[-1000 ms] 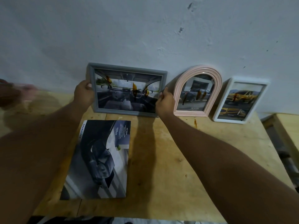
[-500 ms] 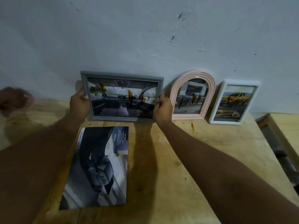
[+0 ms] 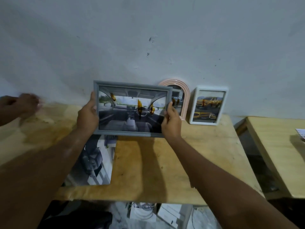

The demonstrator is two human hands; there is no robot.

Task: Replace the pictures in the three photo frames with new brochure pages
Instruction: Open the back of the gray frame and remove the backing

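Head view: left hand (image 3: 88,115) and right hand (image 3: 170,120) clamp the grey frame's (image 3: 132,108) short edges, holding it above the tabletop (image 3: 206,146) and brochure (image 3: 92,162). Risk: swinging it could topple the pink frame (image 3: 185,96) behind.

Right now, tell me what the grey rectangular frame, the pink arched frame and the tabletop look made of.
Grey rectangular photo frame, held in both hands: matte moulded rim, plastic or painted wood, with a glossy pane showing reflections. Pink arched photo frame: ridged, smooth, even colour, probably plastic. Light wooden tabletop: unpainted plywood or board, with visible grain, stains and small dents.
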